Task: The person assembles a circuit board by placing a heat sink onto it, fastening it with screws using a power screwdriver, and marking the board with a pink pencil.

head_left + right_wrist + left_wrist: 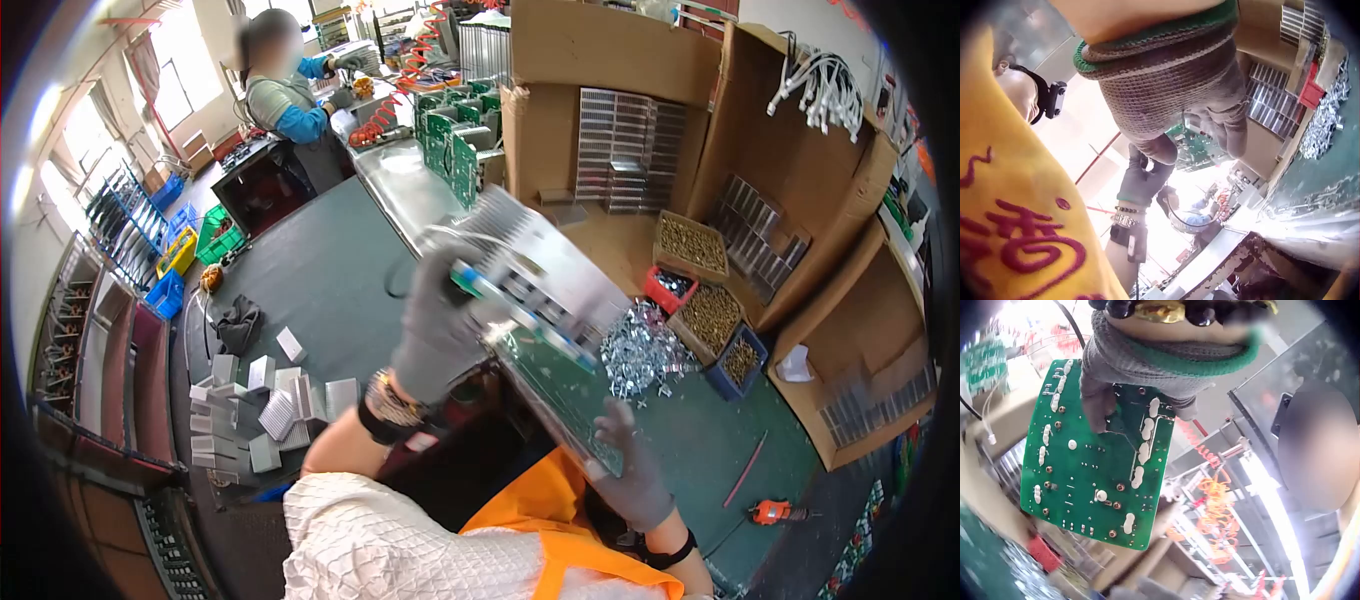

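My gloved left hand grips a circuit board assembly by its edge, raised over the bench. Large silver heat sinks with fins stand on it in the head view. Its green underside, dotted with solder joints and white blobs, fills much of the left wrist view, the gloved fingers over the near edge. Lower right in the head view, my gloved right hand is held over the bench's near edge, fingers apart and holding nothing. Beyond the board lies a heap of small silver metal pieces.
Boxes of brass-coloured screws, a red bin and a blue bin stand behind the heap. Cardboard walls enclose the back. An orange power tool lies right. Loose heat sinks cover the left table; another person works beyond.
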`<move>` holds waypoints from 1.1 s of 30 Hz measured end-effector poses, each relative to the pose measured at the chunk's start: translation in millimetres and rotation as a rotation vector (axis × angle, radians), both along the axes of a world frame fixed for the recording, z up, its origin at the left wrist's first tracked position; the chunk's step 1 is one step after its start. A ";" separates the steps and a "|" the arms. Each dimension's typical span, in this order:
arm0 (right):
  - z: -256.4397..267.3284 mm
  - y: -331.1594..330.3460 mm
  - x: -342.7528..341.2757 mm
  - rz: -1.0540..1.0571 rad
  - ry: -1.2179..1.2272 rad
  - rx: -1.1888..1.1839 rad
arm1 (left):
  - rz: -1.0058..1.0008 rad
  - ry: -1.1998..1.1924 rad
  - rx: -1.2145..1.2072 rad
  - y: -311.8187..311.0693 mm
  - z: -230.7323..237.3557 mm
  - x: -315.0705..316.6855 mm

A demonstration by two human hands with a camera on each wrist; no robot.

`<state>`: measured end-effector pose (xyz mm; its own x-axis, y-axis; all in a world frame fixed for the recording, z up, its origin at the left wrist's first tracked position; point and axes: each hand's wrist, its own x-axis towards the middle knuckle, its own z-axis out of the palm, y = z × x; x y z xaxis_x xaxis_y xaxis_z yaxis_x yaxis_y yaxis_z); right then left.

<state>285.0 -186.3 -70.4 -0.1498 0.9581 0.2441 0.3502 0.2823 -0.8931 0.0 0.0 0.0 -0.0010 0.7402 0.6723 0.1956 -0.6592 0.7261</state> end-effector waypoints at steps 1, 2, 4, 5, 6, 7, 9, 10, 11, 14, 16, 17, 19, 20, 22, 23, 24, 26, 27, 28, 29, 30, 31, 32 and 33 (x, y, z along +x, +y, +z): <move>-8.5 0.5 4.0 -0.014 -0.064 -0.054 | 0.002 -0.009 0.014 4.0 0.0 2.3; -18.2 1.3 8.1 -0.031 -0.127 -0.106 | 0.046 -0.040 0.047 30.7 -9.8 -11.5; -45.7 11.2 -19.1 -0.048 -0.070 -0.156 | 0.130 0.137 -0.017 93.5 3.0 -75.3; -54.5 13.4 -14.0 -0.067 -0.093 -0.192 | 0.219 0.234 -0.069 119.5 2.2 -86.2; -55.0 14.2 -11.7 -0.083 -0.141 -0.221 | 0.303 0.297 -0.007 142.6 2.2 -91.8; -61.3 14.1 -11.7 -0.092 -0.136 -0.219 | 0.386 0.370 0.055 164.0 3.6 -98.5; -74.5 14.6 -8.1 -0.099 -0.253 -0.140 | 0.396 0.354 0.012 213.5 -4.0 -112.2; -78.8 15.5 -9.8 -0.104 -0.338 -0.044 | 0.439 0.402 -0.012 243.3 -16.0 -122.3; -77.7 18.5 -12.6 -0.106 -0.340 -0.038 | 0.482 0.447 -0.033 270.2 -27.3 -131.2; -67.8 20.3 -20.0 -0.150 -0.403 0.063 | 0.504 0.610 -0.042 327.7 -63.0 -149.0; -68.6 20.3 -19.5 -0.147 -0.403 0.046 | 0.529 0.634 -0.130 332.9 -73.9 -138.7; -69.7 20.7 -19.5 -0.148 -0.396 0.033 | 0.510 0.581 -0.133 336.9 -75.9 -131.4; -71.0 18.6 -18.0 -0.157 -0.432 0.026 | 0.386 0.464 -0.134 332.0 -66.9 -110.4; -71.4 18.7 -15.1 -0.123 -0.407 0.004 | 0.377 0.481 -0.175 337.7 -69.5 -105.7; -72.9 20.5 -10.5 -0.085 -0.377 -0.022 | 0.531 0.488 -0.135 329.8 -89.7 -83.7; -74.3 21.7 -9.1 -0.080 -0.353 -0.016 | 0.618 0.455 -0.200 331.2 -105.8 -77.6; -75.3 21.7 -9.4 -0.078 -0.328 -0.012 | 0.616 0.462 -0.204 331.0 -120.5 -76.5; -72.3 20.9 -9.9 -0.084 -0.307 -0.034 | 0.703 0.590 -0.519 332.3 -144.9 -75.2; -71.9 21.9 -10.1 -0.092 -0.287 -0.049 | 0.702 0.591 -0.524 334.0 -143.5 -75.5; -73.2 23.6 -9.5 -0.091 -0.288 -0.055 | 0.691 0.565 -0.636 333.2 -136.2 -76.6; -74.3 23.8 -8.9 -0.092 -0.277 -0.067 | 0.678 0.538 -0.752 334.5 -134.9 -79.2; -74.6 22.3 -8.5 -0.091 -0.264 -0.083 | 0.702 0.504 -0.778 342.3 -138.0 -85.7; -73.7 20.6 -8.4 -0.086 -0.266 -0.097 | 0.742 0.497 -0.797 359.7 -152.9 -100.7; -73.0 20.7 -9.1 -0.108 -0.274 -0.075 | 0.797 0.552 -0.755 375.6 -169.7 -116.3; -73.0 22.7 -11.2 -0.134 -0.279 -0.045 | 0.850 0.606 -0.703 388.5 -178.6 -129.3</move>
<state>273.8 -163.6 -143.3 -0.0771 0.9828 0.1678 0.6153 0.1794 -0.7676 -129.3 388.5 -178.6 -0.4820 0.8547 0.1931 0.7920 0.3307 0.5132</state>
